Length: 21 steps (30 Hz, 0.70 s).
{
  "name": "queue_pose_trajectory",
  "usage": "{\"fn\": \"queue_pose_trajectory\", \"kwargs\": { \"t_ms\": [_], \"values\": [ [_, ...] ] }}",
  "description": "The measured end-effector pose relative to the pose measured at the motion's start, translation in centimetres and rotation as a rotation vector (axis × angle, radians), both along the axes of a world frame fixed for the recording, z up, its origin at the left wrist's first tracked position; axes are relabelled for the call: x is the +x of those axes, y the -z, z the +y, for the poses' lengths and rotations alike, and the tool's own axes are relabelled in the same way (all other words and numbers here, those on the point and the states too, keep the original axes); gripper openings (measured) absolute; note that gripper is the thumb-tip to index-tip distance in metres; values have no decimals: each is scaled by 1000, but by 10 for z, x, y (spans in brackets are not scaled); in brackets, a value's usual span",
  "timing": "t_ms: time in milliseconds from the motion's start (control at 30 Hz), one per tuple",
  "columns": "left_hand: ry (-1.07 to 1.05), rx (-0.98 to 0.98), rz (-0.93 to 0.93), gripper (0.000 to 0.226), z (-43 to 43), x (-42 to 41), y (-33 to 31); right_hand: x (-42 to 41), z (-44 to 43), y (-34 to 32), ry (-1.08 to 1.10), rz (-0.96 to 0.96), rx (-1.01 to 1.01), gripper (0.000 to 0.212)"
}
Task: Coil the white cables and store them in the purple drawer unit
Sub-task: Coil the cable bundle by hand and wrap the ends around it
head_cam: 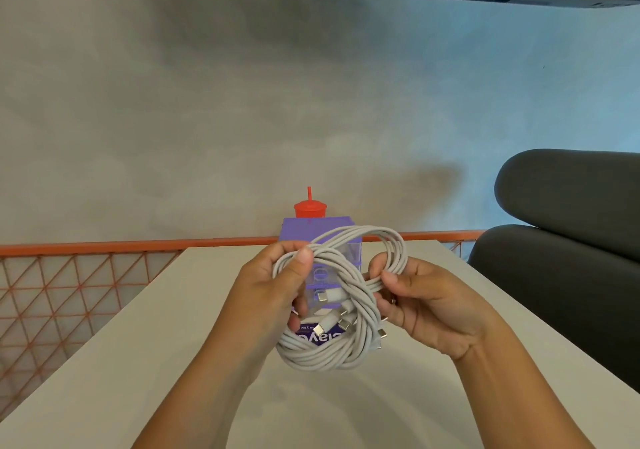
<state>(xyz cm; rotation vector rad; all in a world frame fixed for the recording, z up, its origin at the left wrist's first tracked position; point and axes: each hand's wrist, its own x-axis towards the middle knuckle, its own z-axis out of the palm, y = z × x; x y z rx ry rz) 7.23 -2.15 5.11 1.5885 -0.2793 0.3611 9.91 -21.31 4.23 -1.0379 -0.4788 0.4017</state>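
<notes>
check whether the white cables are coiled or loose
Coiled: the white cables form bundled loops gripped by the left hand and right hand.

1. Hands: 2, left hand (273, 296) and right hand (426, 310).
2. white cables (325, 355): 1 coiled bundle, cable count unclear.
3. purple drawer unit (311, 230): 1.
4. red cup (310, 209): 1, with 1 straw (309, 194).
5. dark cushions (568, 189): 2.
6. table (138, 344): 1.

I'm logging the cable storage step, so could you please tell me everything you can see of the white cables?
The cables are white, smooth and rubbery-looking, wound into a loose many-strand coil twisted roughly into a figure eight. Several ends with metal plugs hang inside the lower loop. The coil is held above the table, before the drawer unit. The left hand grips its upper left, thumb on the strands; the right hand pinches the upper loop's right side.
</notes>
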Motion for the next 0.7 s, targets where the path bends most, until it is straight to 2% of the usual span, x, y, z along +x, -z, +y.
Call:
{"fn": "queue_pose_trajectory", "kwargs": {
  "t_ms": [67, 267, 433, 567, 700],
  "values": [
    [10, -5, 8, 15, -1, 1, 2, 0, 0, 0, 26, -5, -4, 44],
    [23, -50, 21, 14, -7, 1, 4, 15, 11, 13, 86, 67, 181, 45],
    [-11, -25, 18, 13, -11, 3, 7, 22, 24, 22, 89, 122, 303, 58],
    [-7, -26, 15, 14, -10, 3, 5, 19, 25, 23, 6, 42, 343, 37],
    [-9, -8, -46, 12, -9, -1, 2, 18, 26, 24, -7, 22, 405, 33]
  ]
}}
